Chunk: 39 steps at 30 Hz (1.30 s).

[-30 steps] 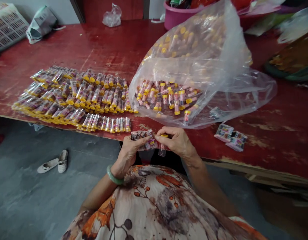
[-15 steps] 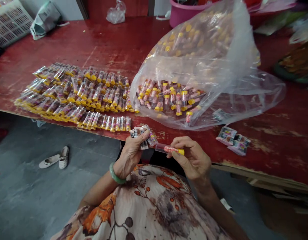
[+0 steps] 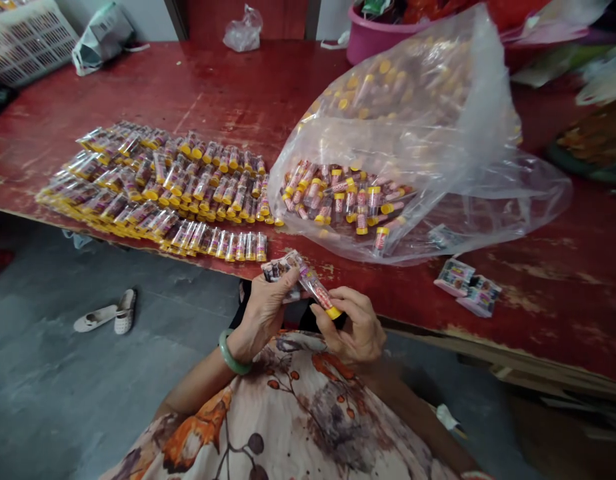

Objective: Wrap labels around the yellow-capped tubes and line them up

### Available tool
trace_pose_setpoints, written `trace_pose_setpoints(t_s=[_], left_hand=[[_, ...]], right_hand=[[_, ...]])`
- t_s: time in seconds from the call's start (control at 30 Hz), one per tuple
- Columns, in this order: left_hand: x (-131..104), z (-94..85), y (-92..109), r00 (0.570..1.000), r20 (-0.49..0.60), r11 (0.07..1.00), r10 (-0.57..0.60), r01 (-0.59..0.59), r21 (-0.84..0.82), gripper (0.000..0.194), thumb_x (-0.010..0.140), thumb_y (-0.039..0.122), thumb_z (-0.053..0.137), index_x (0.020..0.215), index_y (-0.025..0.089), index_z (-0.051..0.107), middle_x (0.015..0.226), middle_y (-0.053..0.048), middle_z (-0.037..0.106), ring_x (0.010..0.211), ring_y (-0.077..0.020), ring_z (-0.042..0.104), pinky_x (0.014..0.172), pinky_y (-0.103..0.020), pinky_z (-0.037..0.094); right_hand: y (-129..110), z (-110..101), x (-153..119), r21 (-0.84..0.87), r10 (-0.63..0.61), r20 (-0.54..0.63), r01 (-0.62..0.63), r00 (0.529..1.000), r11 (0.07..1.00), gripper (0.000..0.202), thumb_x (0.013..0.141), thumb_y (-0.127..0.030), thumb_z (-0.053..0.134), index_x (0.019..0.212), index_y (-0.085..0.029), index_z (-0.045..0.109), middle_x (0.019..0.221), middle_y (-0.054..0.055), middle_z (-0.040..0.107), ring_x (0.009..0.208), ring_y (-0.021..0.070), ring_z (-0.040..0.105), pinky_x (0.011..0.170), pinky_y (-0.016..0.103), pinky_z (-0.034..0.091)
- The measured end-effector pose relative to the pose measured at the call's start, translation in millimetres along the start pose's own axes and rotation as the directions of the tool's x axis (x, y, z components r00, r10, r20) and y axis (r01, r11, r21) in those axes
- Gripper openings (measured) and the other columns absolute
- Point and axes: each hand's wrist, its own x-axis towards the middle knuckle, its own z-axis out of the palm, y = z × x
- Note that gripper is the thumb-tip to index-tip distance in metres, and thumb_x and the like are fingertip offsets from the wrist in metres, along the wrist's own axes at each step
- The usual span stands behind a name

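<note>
My left hand (image 3: 268, 298) is closed on a small stack of printed labels (image 3: 278, 268), pinched under the thumb. My right hand (image 3: 353, 325) grips a clear tube (image 3: 318, 291) with a yellow cap and red-and-white contents by its capped end. The tube's far end meets the labels at my left fingertips; whether it is inside a label I cannot tell. On the red table, left of centre, lie rows of labelled tubes (image 3: 203, 183) with yellow caps. Right of them, a large clear plastic bag (image 3: 413, 143) spills more tubes (image 3: 351, 197) at its mouth.
Two stacks of labels (image 3: 468, 283) lie on the red table (image 3: 543, 293) at right. A pink tub (image 3: 383, 37) stands behind the bag. At the far left are a white basket (image 3: 33, 47) and a plastic bag (image 3: 102, 39). White shoes (image 3: 105, 317) sit on the floor.
My right hand has moved left and turned the tube, bringing its far end up against the labels in my left hand. My left hand has stayed nearly in place.
</note>
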Motion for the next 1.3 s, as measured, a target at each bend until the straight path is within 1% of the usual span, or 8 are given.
trace_pose_setpoints(t_s=[0.1,0.2,0.23,0.4,0.6,1.1,1.2,1.3], left_hand=[[0.9,-3.3,2.7,1.000,0.014,1.000,0.017,-0.017,-0.002,0.033,0.059,0.031,0.089,0.079,0.014,0.069,0.075,0.000,0.067,0.064,-0.0105,0.060,0.064,-0.023,0.052],[1.3,-4.9,7.3,1.000,0.004,0.999,0.003,-0.003,-0.040,0.036,0.057,0.033,0.089,0.080,0.014,0.069,0.075,0.000,0.068,0.063,-0.0111,0.060,0.064,-0.024,0.051],[0.6,-4.8,8.1,1.000,0.013,0.999,-0.008,0.009,-0.046,0.037,0.056,0.033,0.090,0.080,0.014,0.069,0.075,0.000,0.068,0.063,-0.0114,0.060,0.064,-0.024,0.052],[-8.1,0.5,5.5,0.989,0.135,0.995,-0.063,0.072,-0.068,0.035,0.057,0.029,0.090,0.081,0.012,0.069,0.076,-0.002,0.068,0.065,-0.0116,0.061,0.065,-0.024,0.051],[-14.0,3.8,3.8,0.988,0.132,0.992,-0.077,0.090,-0.090,0.035,0.056,0.027,0.091,0.080,0.012,0.070,0.077,-0.002,0.069,0.065,-0.0119,0.062,0.064,-0.024,0.050],[-12.5,-5.2,6.8,0.977,0.197,0.995,-0.075,0.086,-0.049,0.024,0.073,0.032,0.080,0.081,0.014,0.068,0.075,0.000,0.066,0.064,-0.0089,0.060,0.063,-0.021,0.049],[-13.2,-7.1,9.4,0.969,0.237,0.997,-0.069,0.075,-0.015,0.025,0.074,0.034,0.079,0.080,0.013,0.069,0.073,-0.001,0.066,0.063,-0.0096,0.060,0.063,-0.023,0.049],[-14.8,-8.4,11.6,0.956,0.273,0.995,-0.103,0.100,0.025,0.028,0.074,0.039,0.079,0.081,0.013,0.070,0.072,-0.002,0.066,0.061,-0.0115,0.061,0.061,-0.025,0.049]], right_hand=[[3.4,-0.8,6.6,0.140,-0.043,0.152,0.021,0.987,0.990,0.045,0.082,-0.020,0.069,0.122,-0.024,0.051,0.106,0.010,0.064,0.097,0.0226,0.066,0.079,0.037,0.059],[6.3,-7.6,14.0,0.241,-0.041,0.347,-0.047,0.937,0.969,0.040,0.087,-0.015,0.059,0.126,-0.021,0.053,0.116,0.013,0.061,0.104,0.0228,0.064,0.085,0.039,0.058],[6.6,-9.0,15.9,0.246,-0.029,0.335,-0.057,0.942,0.968,0.040,0.086,-0.012,0.057,0.125,-0.021,0.054,0.116,0.013,0.062,0.102,0.0217,0.064,0.083,0.038,0.058],[1.3,-2.7,21.1,0.198,-0.011,0.069,-0.003,0.998,0.980,0.040,0.078,-0.004,0.060,0.115,-0.019,0.062,0.104,0.009,0.067,0.091,0.0197,0.067,0.074,0.034,0.059],[-8.6,3.5,25.1,0.165,-0.019,-0.034,0.024,0.999,0.986,0.038,0.075,0.003,0.061,0.105,-0.020,0.068,0.099,0.007,0.071,0.086,0.0178,0.069,0.072,0.031,0.060],[-10.1,3.9,17.1,0.204,0.053,0.004,-0.053,0.999,0.978,0.039,0.074,-0.002,0.068,0.107,-0.021,0.068,0.097,0.005,0.070,0.081,0.0180,0.068,0.068,0.032,0.059],[-6.8,1.6,19.6,0.201,0.069,0.050,-0.078,0.996,0.976,0.048,0.076,-0.012,0.070,0.122,-0.024,0.062,0.111,0.008,0.067,0.081,0.0186,0.067,0.067,0.035,0.059],[-3.1,-2.3,30.0,0.206,0.011,0.210,-0.055,0.978,0.977,0.075,0.075,-0.027,0.074,0.142,-0.023,0.043,0.140,0.015,0.050,0.113,0.0313,0.060,0.085,0.049,0.058]])
